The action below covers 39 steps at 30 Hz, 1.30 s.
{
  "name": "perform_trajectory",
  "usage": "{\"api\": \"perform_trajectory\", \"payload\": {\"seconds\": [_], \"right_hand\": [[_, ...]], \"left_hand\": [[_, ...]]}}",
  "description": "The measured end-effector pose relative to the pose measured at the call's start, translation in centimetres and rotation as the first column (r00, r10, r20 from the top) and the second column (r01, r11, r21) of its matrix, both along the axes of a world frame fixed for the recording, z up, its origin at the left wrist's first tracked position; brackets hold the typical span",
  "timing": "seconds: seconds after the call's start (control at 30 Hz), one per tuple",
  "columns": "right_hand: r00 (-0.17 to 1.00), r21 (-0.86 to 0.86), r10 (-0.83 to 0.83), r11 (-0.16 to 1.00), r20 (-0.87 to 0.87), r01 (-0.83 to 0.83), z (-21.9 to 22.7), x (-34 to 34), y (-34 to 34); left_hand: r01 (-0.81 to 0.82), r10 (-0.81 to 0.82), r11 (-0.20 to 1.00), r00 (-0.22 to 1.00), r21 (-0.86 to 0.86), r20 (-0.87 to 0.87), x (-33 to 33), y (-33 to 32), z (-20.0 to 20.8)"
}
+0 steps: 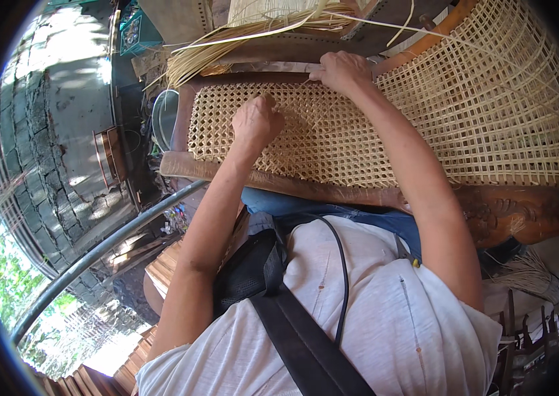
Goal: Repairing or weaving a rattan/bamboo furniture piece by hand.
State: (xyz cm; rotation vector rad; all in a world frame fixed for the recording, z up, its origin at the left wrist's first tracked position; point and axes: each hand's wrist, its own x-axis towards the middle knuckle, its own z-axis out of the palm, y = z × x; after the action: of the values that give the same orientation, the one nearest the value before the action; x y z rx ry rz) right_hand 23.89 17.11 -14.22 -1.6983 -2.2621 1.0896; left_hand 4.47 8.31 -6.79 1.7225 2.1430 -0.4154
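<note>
A woven cane panel with small open holes spans a brown wooden furniture frame across my lap. My left hand is closed over the left part of the weave, its knuckles up; whatever its fingers grip is hidden. Farther away and to the right, my right hand bends over the far rail where the weave meets the wood. Its fingers are pressed together, and I cannot make out what is between them. To the right, the weave continues into a wide, curved section with looser strands.
A bundle of loose cane strands lies beyond the frame, and one long strand crosses above the weave. A grey metal pipe runs along my left side. Another strand bundle is at lower right. A block wall stands left.
</note>
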Motion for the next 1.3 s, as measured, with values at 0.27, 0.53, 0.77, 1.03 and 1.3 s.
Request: {"api": "perform_trajectory", "payload": {"seconds": [0.27, 0.53, 0.77, 1.03, 1.3], "right_hand": [[0.971, -0.256, -0.061, 0.967, -0.233, -0.001, 1.4, -1.2, -1.2], [0.96, -0.12, 0.273, 0.953, -0.061, -0.279, 0.7, -4.9, -2.9], [0.943, -0.035, 0.313, 0.947, -0.11, -0.319, 2.4, -6.6, -2.7], [0.961, -0.208, 0.22, 0.945, -0.169, -0.253, 1.3, -5.6, -1.5], [0.987, -0.196, 0.153, 0.968, -0.04, -0.157, 0.4, -3.4, -0.7]], "left_hand": [[-0.376, 0.291, 0.925, 0.626, -0.046, 0.724, -0.5, 2.1, -0.9], [-0.336, 0.318, 0.942, 0.895, 0.005, 0.313, -1.8, 1.9, 0.0], [-0.342, 0.336, 0.939, 0.898, -0.028, 0.283, -2.3, 2.4, -0.2], [-0.016, 0.014, 0.999, 0.999, 0.036, 0.042, -0.4, 2.2, -1.1], [-0.011, 0.012, 0.997, 1.0, 0.073, -0.006, 0.4, 0.7, -1.6]]}}
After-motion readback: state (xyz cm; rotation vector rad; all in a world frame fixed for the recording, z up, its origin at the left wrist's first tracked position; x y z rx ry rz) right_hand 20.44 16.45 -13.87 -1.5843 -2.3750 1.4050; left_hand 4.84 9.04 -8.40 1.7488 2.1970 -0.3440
